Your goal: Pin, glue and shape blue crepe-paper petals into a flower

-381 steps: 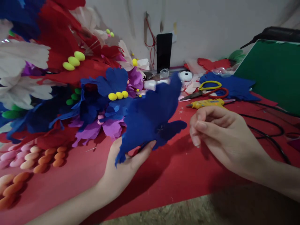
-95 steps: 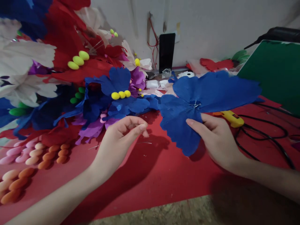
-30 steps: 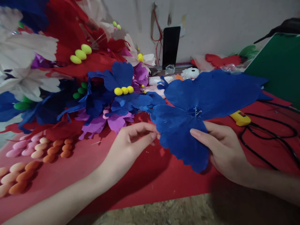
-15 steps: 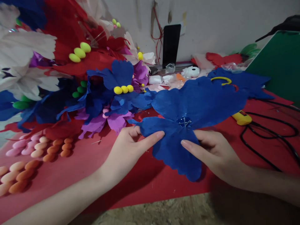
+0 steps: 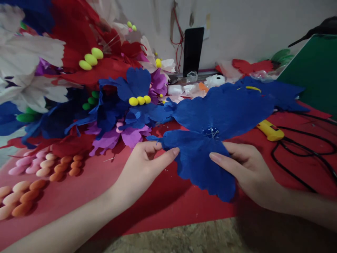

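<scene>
1. Nearest edge: a strip of bare board (image 5: 184,239) shows below the red sheet (image 5: 163,207) that covers the work surface.

2. Left hand (image 5: 143,168): enters from the near left. Thumb and curled index finger are pressed together, pinching the left edge of the near-left petal. The remaining fingers are tucked under the palm; their state cannot be told.

3. Right hand (image 5: 246,172): enters from the near right. The thumb lies flat on top of the near petal. The other fingers are under the paper, so the petal is gripped between thumb and fingers.

4. Blue paper flower (image 5: 218,112): held between both hands, just above the red sheet, right of centre. Its face is turned up. Thin wire shows at its centre, just beyond the right thumb. The far petals spread toward the right.

5. Orange and pink foam beads (image 5: 60,167): lie in rows on the red sheet at the near left, well apart from both hands.

6. Yellow glue gun (image 5: 270,130): lies on the sheet just right of the flower, beside a looped black cable (image 5: 302,151).

7. Pile of paper flowers (image 5: 105,91): red, white, blue and purple, fills the far left; one blue bloom carries yellow beads (image 5: 139,100).

8. Far side: a black phone (image 5: 193,51) stands upright against the wall, a white tape roll (image 5: 216,80) lies to its right, and a green board (image 5: 313,70) leans at the far right.
</scene>
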### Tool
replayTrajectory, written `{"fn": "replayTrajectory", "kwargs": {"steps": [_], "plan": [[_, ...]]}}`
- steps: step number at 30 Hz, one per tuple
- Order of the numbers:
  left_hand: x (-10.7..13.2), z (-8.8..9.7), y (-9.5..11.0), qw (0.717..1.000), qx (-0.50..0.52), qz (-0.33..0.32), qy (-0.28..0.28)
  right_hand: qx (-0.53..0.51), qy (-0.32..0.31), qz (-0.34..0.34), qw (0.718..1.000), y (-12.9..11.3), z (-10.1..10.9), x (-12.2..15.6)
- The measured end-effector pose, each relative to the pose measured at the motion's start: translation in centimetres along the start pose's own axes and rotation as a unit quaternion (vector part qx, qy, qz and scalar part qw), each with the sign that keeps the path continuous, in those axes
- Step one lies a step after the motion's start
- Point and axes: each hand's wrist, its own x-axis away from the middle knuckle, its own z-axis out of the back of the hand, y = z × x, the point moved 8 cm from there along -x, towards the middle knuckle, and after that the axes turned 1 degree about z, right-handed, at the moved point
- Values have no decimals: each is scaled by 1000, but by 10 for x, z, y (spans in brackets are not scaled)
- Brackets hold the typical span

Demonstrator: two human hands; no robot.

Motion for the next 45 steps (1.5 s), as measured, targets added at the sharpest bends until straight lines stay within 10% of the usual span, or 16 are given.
{"fn": "replayTrajectory", "kwargs": {"steps": [14, 21, 29, 36, 40, 45], "plan": [[-5, 5, 6, 998, 17, -56, 8, 40, 96, 72, 992, -10, 16, 0], [2, -9, 5, 996, 32, -24, -79, -41, 5, -15, 999, 2, 1, -2], [0, -3, 1, 999, 9, 41, 20, -60, -63, -46, 995, 6, -14, -1], [-5, 22, 13, 994, 27, -30, 99, -44, -12, -26, 999, 5, 1, -3], [-5, 39, 33, 979, 71, -119, 147, 37, -95, -29, 994, 2, -12, -4], [-7, 22, 35, 993, -33, -92, 59, 163, -177, -34, 970, 3, -26, -2]]}}
